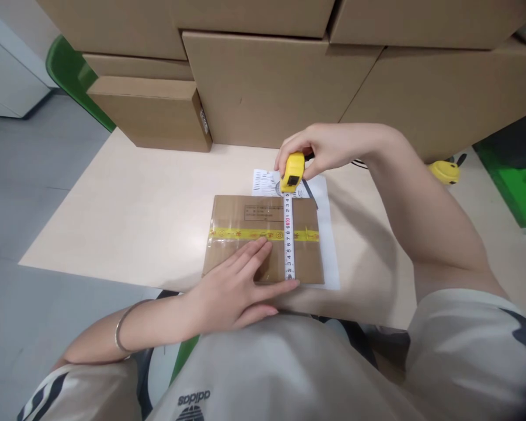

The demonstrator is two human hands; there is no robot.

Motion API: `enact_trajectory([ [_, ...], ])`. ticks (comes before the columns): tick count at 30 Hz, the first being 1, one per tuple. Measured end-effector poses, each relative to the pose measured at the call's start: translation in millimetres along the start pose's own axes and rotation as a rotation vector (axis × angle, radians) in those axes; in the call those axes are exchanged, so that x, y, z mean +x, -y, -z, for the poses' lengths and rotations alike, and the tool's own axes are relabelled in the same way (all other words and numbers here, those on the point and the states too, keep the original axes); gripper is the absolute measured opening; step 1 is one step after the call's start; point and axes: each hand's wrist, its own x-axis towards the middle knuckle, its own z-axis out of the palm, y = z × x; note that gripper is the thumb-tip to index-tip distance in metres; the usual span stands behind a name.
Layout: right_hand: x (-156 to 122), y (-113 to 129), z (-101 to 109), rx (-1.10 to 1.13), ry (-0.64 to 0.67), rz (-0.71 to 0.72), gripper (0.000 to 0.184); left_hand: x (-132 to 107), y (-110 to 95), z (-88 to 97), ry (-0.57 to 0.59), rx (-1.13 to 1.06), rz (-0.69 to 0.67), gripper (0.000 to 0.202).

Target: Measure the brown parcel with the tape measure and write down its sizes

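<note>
A small flat cardboard box (pixel 245 217) sealed with yellow tape lies on a white sheet of paper (pixel 328 234) near the table's front edge. My right hand (pixel 328 147) is closed around a yellow tape measure (pixel 293 172) at the box's far edge. Its white blade (pixel 288 240) runs across the box top toward me. My left hand (pixel 236 286) lies flat on the box's near part, fingers stretched out, a fingertip pressing the blade's end at the near edge.
Large cardboard boxes (pixel 263 88) are stacked along the back of the pale table (pixel 135 216), with a smaller one (pixel 153 114) at the left. A second yellow tape measure (pixel 443 171) lies at the right. Green chair parts (pixel 70 76) show at both sides.
</note>
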Motion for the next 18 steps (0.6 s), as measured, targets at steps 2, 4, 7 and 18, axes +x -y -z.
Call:
enact_trajectory([
  [2,6.1,-10.7,-0.8,0.05,0.095,-0.027,0.028,1.2,0.2,1.1,-0.013,0.016,-0.01,0.056],
  [4,5.5,-13.1,-0.4,0.067,0.13,-0.023,0.029,2.9,0.1,2.8,-0.03,0.029,-0.016,0.055],
  [7,-7.9,2.7,0.7,0.028,0.061,0.029,0.028,5.5,0.8,4.8,-0.096,0.031,-0.053,0.051],
  [18,-80.4,100.1,-71.4,0.074,0.137,0.22,0.041,0.4,1.5,20.0,-0.307,-0.383,-0.03,0.032],
])
